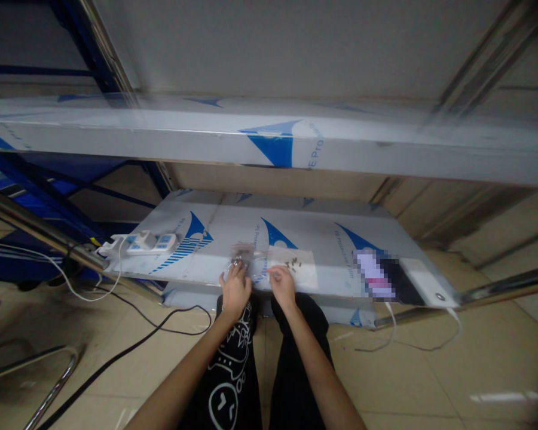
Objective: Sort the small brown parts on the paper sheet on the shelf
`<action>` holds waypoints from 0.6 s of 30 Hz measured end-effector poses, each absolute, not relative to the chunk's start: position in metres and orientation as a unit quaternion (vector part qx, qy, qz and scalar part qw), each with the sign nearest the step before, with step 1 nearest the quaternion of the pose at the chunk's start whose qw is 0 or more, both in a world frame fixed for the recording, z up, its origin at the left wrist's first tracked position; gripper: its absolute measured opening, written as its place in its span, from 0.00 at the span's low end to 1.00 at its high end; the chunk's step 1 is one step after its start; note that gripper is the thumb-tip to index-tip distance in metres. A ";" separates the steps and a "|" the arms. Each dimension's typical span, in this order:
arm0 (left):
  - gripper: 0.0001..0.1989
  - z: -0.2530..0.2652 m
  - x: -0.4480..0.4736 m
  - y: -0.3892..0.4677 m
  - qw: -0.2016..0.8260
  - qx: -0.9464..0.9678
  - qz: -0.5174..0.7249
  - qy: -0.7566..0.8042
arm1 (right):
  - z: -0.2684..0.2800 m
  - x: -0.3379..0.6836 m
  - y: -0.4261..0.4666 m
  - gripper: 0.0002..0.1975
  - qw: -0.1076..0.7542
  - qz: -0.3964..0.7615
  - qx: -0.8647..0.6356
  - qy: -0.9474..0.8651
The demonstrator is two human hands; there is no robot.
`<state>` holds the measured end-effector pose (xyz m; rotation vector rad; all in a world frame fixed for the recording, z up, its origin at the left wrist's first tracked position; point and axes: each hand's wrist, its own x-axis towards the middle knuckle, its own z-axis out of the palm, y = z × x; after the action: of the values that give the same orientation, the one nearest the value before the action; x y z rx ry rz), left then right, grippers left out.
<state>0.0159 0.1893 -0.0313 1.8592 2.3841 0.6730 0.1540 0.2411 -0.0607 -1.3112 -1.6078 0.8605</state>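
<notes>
Landmark: your white sheet [308, 278], flat on the shelf [323, 216], close to its near edge.

Item: small pieces [295, 263], several, lying loose on the sheet. Probably set there so that they show up against the pale ground and do not get lost among the shelf's blue printing.

Item: clear bag [245, 253], just left of the sheet, its contents dark. Placed there, it seems, to sit within your reach while you attend to the pieces.

Your left hand [236, 283]: left of the sheet, fingers slightly parted and laid on the bag, likely steadying something so light. Whether they pinch it, you cannot tell from here.

Your right hand [281, 282]: over the sheet's near left corner, thumb and fingers drawn close together. Whether a piece sits between them cannot be told.

Appearance: pieces short, dark brownish, pointing various ways in a loose cluster; finer detail too small to read. Bag thin, see-through, with a reddish-brown band along its far edge.
</notes>
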 end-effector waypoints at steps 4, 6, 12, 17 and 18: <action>0.14 -0.031 0.016 0.189 0.013 0.605 0.208 0.768 | -0.058 0.155 0.240 0.10 0.433 0.346 -0.521 -0.649; 0.14 -0.030 0.016 0.190 0.008 0.610 0.200 0.767 | -0.056 0.155 0.239 0.10 0.429 0.348 -0.520 -0.651; 0.17 -0.028 0.016 0.192 0.017 0.622 0.182 0.762 | -0.055 0.154 0.238 0.10 0.423 0.360 -0.514 -0.654; 0.14 -0.028 0.016 0.192 0.018 0.623 0.174 0.762 | -0.057 0.153 0.239 0.11 0.421 0.359 -0.514 -0.655; 0.13 -0.029 0.017 0.193 0.017 0.623 0.173 0.762 | -0.058 0.153 0.239 0.11 0.421 0.358 -0.515 -0.655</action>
<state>0.0165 0.1928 -0.0286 1.9379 2.3703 0.5368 0.1530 0.2389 -0.0578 -1.2899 -1.6415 0.8975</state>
